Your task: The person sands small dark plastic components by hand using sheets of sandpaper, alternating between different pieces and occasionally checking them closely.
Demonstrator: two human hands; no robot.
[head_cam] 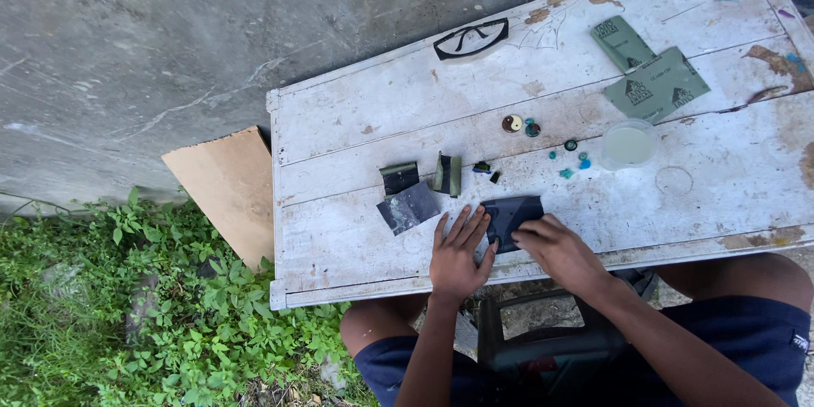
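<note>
Head view: your left hand (458, 254) lies spread flat, fingertips pinning the dark sandpaper sheet (511, 217) at the white table's (339, 237) near edge; your right hand (560, 253) presses its corner. It's thin, floppy; grip edges.

Under the right hand (555, 250) lies a dark grey-black abrasive sheet (511, 216); the table (339, 237) beneath the left hand (458, 254) is chipped white paint with brown patches. Beyond the fingers sit small teal stones (566, 173), a cloudy white cup (628, 145), two dull green sheets (649, 72) with dark markings and black-framed safety glasses (471, 38)
</note>
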